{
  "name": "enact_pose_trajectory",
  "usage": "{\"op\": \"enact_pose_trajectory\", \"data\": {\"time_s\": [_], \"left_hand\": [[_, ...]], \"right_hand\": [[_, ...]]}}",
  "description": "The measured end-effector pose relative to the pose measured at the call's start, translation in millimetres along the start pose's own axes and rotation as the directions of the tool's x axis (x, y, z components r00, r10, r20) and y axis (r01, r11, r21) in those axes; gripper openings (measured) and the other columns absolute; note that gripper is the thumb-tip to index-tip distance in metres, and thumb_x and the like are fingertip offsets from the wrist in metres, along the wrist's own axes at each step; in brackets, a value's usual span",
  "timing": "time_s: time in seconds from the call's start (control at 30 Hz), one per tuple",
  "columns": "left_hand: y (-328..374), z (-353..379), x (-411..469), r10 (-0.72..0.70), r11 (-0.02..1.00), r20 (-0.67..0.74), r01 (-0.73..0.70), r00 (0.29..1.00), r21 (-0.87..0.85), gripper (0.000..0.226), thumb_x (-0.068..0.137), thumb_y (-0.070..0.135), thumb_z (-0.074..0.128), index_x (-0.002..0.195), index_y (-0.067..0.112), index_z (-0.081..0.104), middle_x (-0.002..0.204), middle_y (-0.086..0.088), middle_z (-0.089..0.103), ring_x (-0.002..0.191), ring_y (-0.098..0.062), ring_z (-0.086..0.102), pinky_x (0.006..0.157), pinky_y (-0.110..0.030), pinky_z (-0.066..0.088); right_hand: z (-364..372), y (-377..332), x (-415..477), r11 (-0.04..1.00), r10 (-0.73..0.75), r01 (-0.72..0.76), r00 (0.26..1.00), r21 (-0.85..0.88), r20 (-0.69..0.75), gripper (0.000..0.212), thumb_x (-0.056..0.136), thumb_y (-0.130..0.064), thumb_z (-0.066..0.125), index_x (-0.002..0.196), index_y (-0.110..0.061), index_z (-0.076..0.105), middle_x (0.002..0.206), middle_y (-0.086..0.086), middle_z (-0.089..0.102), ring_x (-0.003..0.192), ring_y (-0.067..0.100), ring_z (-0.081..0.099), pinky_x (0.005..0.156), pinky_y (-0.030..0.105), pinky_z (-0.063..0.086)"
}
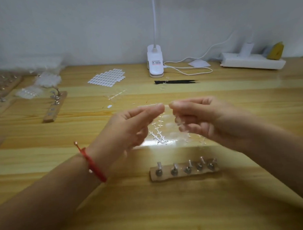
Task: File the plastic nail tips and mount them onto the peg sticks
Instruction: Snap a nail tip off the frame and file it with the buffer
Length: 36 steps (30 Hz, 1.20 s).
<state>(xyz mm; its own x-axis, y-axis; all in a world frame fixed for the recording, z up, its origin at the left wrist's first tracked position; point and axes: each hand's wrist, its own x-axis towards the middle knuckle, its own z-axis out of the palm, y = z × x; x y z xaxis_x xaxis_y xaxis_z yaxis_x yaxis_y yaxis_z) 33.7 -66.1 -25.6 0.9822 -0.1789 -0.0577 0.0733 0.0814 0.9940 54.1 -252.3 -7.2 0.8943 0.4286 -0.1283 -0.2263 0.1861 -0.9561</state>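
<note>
Head view: a wooden block [184, 173] on the bench [116, 194] holds five peg sticks [189, 166]. Above it, the left hand [129, 131] grip pinches a clear nail-tip strip [149, 105]. The right hand [204, 117] grip curls round clear nail tips [179, 122], seemingly joined to that strip.

The peg block [184, 177] lies nearest, nail-tip strips [161, 132] behind it, tweezers [178, 81] and lamp base [155, 67] farther back.
</note>
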Motion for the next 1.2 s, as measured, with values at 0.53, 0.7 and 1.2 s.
{"op": "enact_pose_trajectory", "data": {"time_s": [0.53, 0.7, 1.2], "left_hand": [[-2.1, -4.3, 4.6, 0.102, 0.994, -0.144, -0.094, 0.984, 0.056, 0.014, 0.072, 0.028, 0.065, 0.058, 0.026, 0.066, 0.053, 0.009, 0.035, 0.041, -0.007, 0.026, 0.041, -0.017, 0.019], [-7.7, -3.4, 2.6, -0.053, 0.996, -0.040, 0.050, 0.998, -0.077, 0.014, 0.072, 0.030, 0.062, 0.062, 0.024, 0.054, 0.059, 0.009, 0.036, 0.043, -0.007, 0.025, 0.046, -0.024, 0.012], [-12.0, 0.3, 2.3, -0.001, 0.996, 0.037, 0.004, 0.999, -0.085, 0.016, 0.066, 0.035, 0.066, 0.064, 0.025, 0.055, 0.059, 0.008, 0.036, 0.044, -0.007, 0.025, 0.047, -0.027, 0.011]], "right_hand": [[-8.9, 11.6, 6.6, 0.746, -0.272, 0.185, 0.961, -0.639, -0.039, 0.023, 0.077, -0.016, 0.079, 0.099, -0.015, 0.073, 0.075, 0.005, 0.074, 0.063, 0.009, 0.066, 0.056, 0.021, 0.053], [-36.9, -39.4, -2.3, 0.445, -0.563, 0.274, 0.826, -0.852, -0.029, 0.021, 0.076, -0.046, 0.072, 0.093, -0.034, 0.073, 0.080, -0.005, 0.070, 0.065, 0.004, 0.060, 0.059, 0.015, 0.050], [-43.4, -17.4, -20.7, 0.919, -0.166, 0.146, 0.986, -0.366, -0.025, 0.038, 0.061, -0.036, 0.077, 0.099, -0.036, 0.076, 0.081, 0.001, 0.074, 0.067, 0.009, 0.068, 0.052, 0.018, 0.052]]}}
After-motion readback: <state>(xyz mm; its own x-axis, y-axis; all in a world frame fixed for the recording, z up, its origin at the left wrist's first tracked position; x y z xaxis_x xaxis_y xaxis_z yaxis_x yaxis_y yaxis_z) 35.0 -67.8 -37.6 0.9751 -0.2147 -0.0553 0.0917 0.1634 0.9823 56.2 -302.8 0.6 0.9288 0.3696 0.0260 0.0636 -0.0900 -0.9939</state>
